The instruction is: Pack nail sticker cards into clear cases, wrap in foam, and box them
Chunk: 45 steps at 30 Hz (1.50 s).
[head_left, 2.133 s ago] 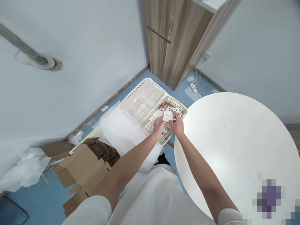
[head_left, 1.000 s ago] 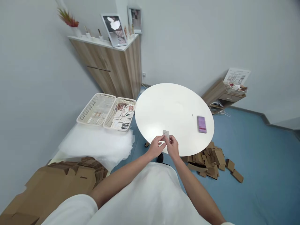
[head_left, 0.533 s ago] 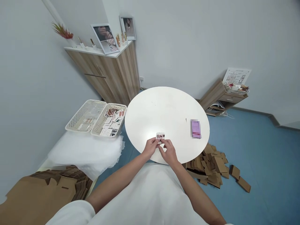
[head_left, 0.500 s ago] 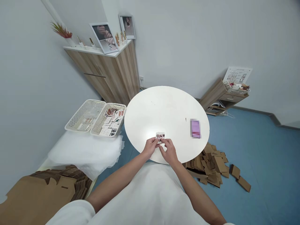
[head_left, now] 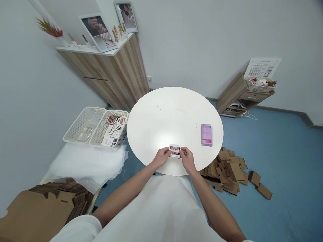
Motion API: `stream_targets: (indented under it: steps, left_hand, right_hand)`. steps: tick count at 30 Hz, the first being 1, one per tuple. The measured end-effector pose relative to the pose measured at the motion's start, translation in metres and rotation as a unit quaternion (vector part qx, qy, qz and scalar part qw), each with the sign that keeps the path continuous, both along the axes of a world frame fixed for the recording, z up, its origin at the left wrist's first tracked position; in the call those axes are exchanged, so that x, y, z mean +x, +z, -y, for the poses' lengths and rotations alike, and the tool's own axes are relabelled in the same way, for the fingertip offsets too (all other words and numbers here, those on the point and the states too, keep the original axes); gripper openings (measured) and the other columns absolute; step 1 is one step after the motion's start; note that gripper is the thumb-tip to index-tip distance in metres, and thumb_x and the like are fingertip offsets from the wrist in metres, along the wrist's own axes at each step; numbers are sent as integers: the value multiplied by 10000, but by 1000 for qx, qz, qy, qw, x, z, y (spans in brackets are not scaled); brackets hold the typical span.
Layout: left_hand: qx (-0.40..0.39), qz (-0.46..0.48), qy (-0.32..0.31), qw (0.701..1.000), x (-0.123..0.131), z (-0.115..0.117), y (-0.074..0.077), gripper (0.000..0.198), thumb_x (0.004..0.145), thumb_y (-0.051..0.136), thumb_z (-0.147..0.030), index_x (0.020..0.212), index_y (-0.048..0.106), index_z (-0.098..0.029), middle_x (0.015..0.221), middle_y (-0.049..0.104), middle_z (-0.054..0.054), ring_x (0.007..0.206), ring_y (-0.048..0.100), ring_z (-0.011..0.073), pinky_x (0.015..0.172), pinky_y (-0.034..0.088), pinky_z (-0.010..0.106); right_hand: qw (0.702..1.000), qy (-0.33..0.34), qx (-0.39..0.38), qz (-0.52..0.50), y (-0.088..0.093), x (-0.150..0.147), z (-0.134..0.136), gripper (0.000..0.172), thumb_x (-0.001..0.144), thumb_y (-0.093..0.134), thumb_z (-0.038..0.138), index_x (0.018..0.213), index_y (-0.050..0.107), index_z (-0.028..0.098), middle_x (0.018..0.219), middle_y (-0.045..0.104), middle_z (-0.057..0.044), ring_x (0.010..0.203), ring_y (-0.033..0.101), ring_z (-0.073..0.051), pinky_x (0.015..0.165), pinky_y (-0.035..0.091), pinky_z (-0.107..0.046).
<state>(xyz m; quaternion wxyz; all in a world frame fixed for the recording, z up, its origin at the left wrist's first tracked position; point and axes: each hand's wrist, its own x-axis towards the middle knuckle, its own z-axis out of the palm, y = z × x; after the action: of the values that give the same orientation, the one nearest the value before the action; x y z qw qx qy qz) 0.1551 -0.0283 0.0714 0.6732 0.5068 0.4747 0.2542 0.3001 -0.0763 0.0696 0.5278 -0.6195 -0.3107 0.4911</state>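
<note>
A small white card (head_left: 175,150) printed with two rows of dark, patterned nail designs is held level above the near part of the round white table (head_left: 166,112). My left hand (head_left: 162,158) pinches its left edge, thumb on top. At its right edge, my right hand (head_left: 188,159) grips the card between thumb and fingers. Most of the card's face shows between my two thumbs; the fingers beneath it are partly hidden. To the right on the tabletop lies a blurred purple item (head_left: 206,135).
Left of the table sit two white plastic baskets (head_left: 95,137), one with many small cards. White foam sheets (head_left: 85,164) and flat cardboard boxes (head_left: 37,208) are nearer me. Folded brown boxes (head_left: 227,171) pile up on the floor at right. A wooden cabinet (head_left: 121,74) stands behind.
My right hand has moved outward from the card's lower edge to its right edge. More of the card's printed face now shows. The view has shifted slightly.
</note>
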Motion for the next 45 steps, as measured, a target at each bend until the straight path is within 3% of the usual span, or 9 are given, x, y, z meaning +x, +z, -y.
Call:
stream_targets:
  steps: [3, 6, 12, 17, 20, 23, 27, 35, 45]
  left_hand:
    - [113, -68, -8, 991, -5, 0, 2, 670, 678, 613, -383, 1276, 352, -237, 916, 561, 30, 702, 543, 114, 701, 433, 278]
    - [192, -118, -75, 971, -10, -3, 5, 843, 599, 688, -342, 1322, 258, -291, 941, 548, 15, 720, 538, 119, 734, 426, 283]
    - [269, -165, -146, 938, -9, -9, -1, 721, 646, 657, -301, 1293, 342, -258, 791, 548, -3, 711, 521, 142, 702, 423, 275]
    - [270, -200, -168, 927, -20, -17, -9, 696, 662, 644, -284, 1288, 342, -249, 788, 539, -8, 700, 509, 136, 680, 420, 268]
    - [268, -220, -176, 921, -31, -23, -11, 693, 668, 638, -278, 1290, 335, -239, 800, 542, -5, 709, 512, 140, 673, 423, 273]
    - [248, -222, -167, 928, -43, -29, -13, 711, 681, 626, -262, 1309, 295, -238, 859, 569, 8, 745, 536, 148, 691, 431, 279]
    - [206, -229, -108, 945, -63, -35, -17, 733, 711, 583, -228, 1339, 205, -228, 971, 582, 32, 801, 569, 157, 733, 441, 295]
    - [190, -265, -28, 945, -128, -55, -38, 651, 670, 611, -260, 1268, 359, -197, 1055, 481, 78, 966, 510, 208, 802, 437, 329]
    - [147, -330, -60, 931, -176, -73, -75, 615, 696, 531, -233, 1275, 359, -123, 1040, 459, 114, 1039, 435, 255, 888, 360, 367]
  right_hand:
    - [1000, -19, -16, -18, -2, 7, 4, 265, 697, 547, 410, 830, 544, 182, 653, 570, 4, 594, 523, -120, 506, 471, -256]
    - [999, -11, -23, -25, -6, 10, 5, 268, 700, 546, 411, 833, 546, 179, 648, 569, 4, 587, 524, -119, 495, 469, -252]
    - [999, 13, -20, -27, -15, 8, 1, 263, 718, 534, 396, 863, 540, 177, 613, 532, 20, 557, 508, -111, 509, 470, -254]
    - [998, 49, -28, 30, -20, 3, -1, 447, 745, 509, 361, 1155, 434, 199, 694, 515, 24, 585, 530, -109, 595, 480, -285]
    - [987, 118, -24, 110, -22, -1, -2, 584, 716, 552, 337, 1258, 358, 233, 863, 536, -15, 661, 546, -114, 673, 475, -307]
    - [963, 198, -11, 184, -26, -8, -9, 683, 687, 585, 297, 1306, 299, 248, 881, 546, -17, 729, 544, -132, 755, 456, -333]
    - [946, 219, -10, 238, -31, -32, -30, 658, 721, 539, 269, 1320, 266, 267, 937, 537, -23, 682, 519, -125, 752, 455, -347]
    - [938, 244, -42, 243, -46, -103, -73, 620, 700, 561, 255, 1278, 335, 266, 903, 504, -21, 638, 476, -124, 673, 471, -322]
    - [902, 290, -111, 300, -79, -168, -99, 609, 706, 535, 196, 1280, 336, 227, 896, 494, -37, 625, 473, -135, 678, 460, -321]
